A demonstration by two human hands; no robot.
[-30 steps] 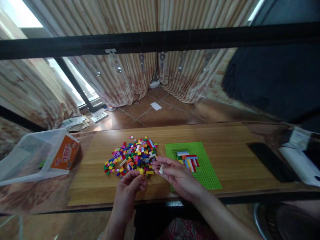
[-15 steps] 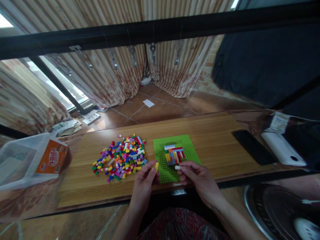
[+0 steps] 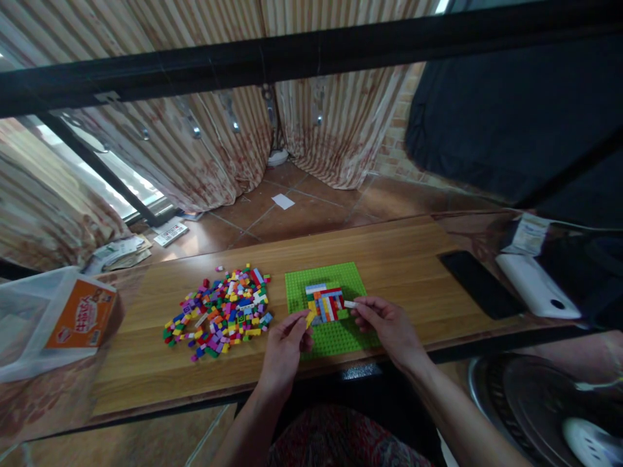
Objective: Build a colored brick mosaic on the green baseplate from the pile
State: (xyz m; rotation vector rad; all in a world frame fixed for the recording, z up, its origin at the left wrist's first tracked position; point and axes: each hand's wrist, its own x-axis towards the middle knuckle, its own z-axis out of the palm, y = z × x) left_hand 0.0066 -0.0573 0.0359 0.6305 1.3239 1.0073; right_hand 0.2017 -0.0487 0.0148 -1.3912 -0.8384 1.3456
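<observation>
On the wooden board (image 3: 399, 259): green plate (image 3: 335, 344), bearing a patch of joined bricks (image 3: 327, 303).
Left hand (image 3: 286, 338): fingertips pinching a yellow brick (image 3: 310, 317) near the patch's left side.
Right hand (image 3: 387, 326): fingertips pinching a white brick (image 3: 350, 304) at the patch's right.
Loose bricks (image 3: 231, 314): piled left of the plate.

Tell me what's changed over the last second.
The left hand, pinching a yellow brick, has moved right from the edge of the brick pile to the left side of the green baseplate. The right hand has carried a white brick rightward, to the right side of the built bricks. Neither brick was let go. Pile and baseplate stayed put.
</observation>
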